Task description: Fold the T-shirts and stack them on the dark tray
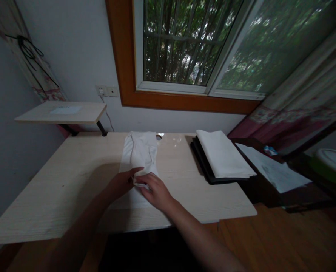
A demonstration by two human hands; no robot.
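Observation:
A white cloth (144, 149), perhaps a garment, lies lengthwise on the pale wooden desk (94, 151), folded into a narrow strip that reaches the back edge. Its near end is bunched up between my two hands. My left hand (123, 185) pinches that end from the left, the fingers partly hidden behind the fabric. From the right, my right hand (153, 188) grips the same end with its fingers curled over it. A flat, thin white layer shows on the desk beneath and in front of the hands.
Folded white cloth (224, 155) tops black folded cloth (200, 160) on the desk's right. A raised shelf (85, 112) holding a paper (66, 109) stands back left. Beyond the desk's right edge, a dark surface carries a sheet (272, 170). A window (193, 45) is behind.

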